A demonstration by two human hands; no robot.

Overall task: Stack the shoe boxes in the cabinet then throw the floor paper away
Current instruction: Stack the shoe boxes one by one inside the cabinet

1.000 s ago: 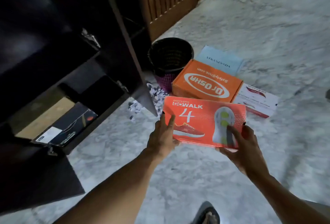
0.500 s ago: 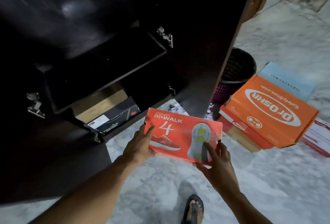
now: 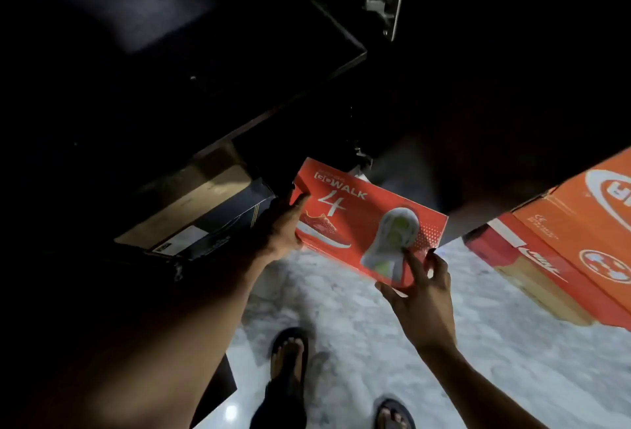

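Facing cabinet (image 3: 239, 87), left hand (image 3: 281, 227) and right hand (image 3: 421, 292) clasp red box (image 3: 362, 223).

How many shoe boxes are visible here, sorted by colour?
Red: 2, the held GoWalk box and the striped box
Orange: 1, the orange box
Black: 1, the black box in the cabinet
Total: 4; the tan shape beside it is unclear, uncounted.

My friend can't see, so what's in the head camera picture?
Two hands hold a red shoe box before a dark open cabinet, left hand at its left end, right hand at its right corner. A black box lies inside; an orange box sits nearby.
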